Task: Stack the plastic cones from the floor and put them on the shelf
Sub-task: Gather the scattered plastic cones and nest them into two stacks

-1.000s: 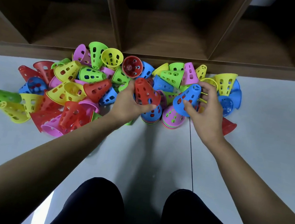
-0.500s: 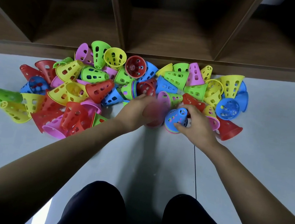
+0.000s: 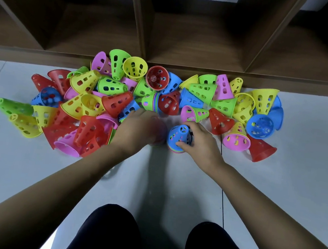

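Seating cones on two upright stacks, by our read.

- right hand (image 3: 200, 144): pinches the blue cone (image 3: 178, 135), thumb on the near wall, fingers over the far side. That cone caps a short nested stack (image 3: 173, 150). Pink and green rims show under it on the floor (image 3: 172, 187).
- left hand (image 3: 137, 130): back of the hand faces us, over a reddish cone (image 3: 158, 137) that is motion-blurred. We cannot tell whether the fingers wrap it or just press it.
- Both hands sit near centre, close together. The blue cone is at 3 o'clock of the reddish one, and the two look just apart.
- Blue cone axis: near vertical, tip up toward us, wide end down. It looks slightly canted, so we judge it not fully seated.

Relation the next grab turns on:
- The pile (image 3: 169, 104) runs from 9 to 3 o'clock, all on the far side of the hands. The shelf (image 3: 189, 44) is behind it at 12.
- Nearest pick for the right hand is the pink-and-green pair (image 3: 194, 114), just beyond at 12. It lies on its side, long axis roughly 9–3, so we need a wrist turn to bring it tip-up.
- Nearest pick for the left hand is a sideways bundle (image 3: 149, 103) at 12, also on a 9–3 axis.

Nothing is on the shelf in view yet, so we call this early in the task.
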